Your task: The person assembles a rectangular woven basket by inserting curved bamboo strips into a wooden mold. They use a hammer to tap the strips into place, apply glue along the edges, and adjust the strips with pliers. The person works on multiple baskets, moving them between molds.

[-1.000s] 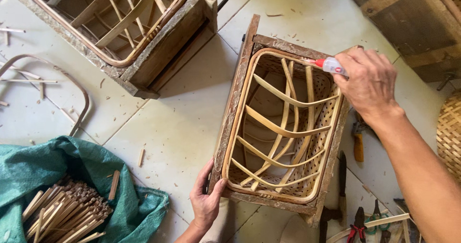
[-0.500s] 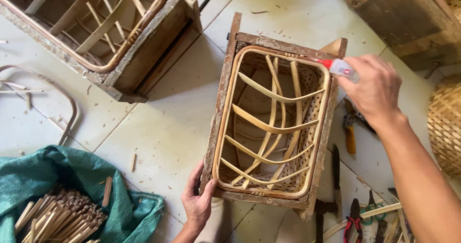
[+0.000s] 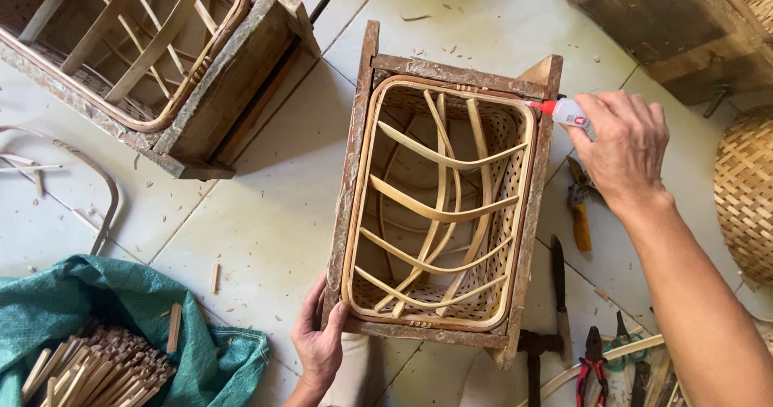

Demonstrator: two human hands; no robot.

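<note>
A woven bamboo basket [image 3: 439,206] with curved ribs sits inside a rough wooden frame mould [image 3: 352,165] on the tiled floor. My right hand [image 3: 624,149] grips a small glue bottle [image 3: 565,112] with a red nozzle. The nozzle tip touches the basket rim at its upper right corner. My left hand [image 3: 320,340] holds the near left corner of the wooden frame, fingers over its edge.
A second frame with a basket [image 3: 161,53] lies at the upper left. A green sack [image 3: 121,342] with several bamboo sticks sits lower left. Pliers, a knife and a hammer [image 3: 568,326] lie right of the frame. A woven basket [image 3: 745,198] stands at the right edge.
My right hand has carried the glue bottle slightly left and down to the rim's upper right corner. My left hand has stayed on the frame's near corner.
</note>
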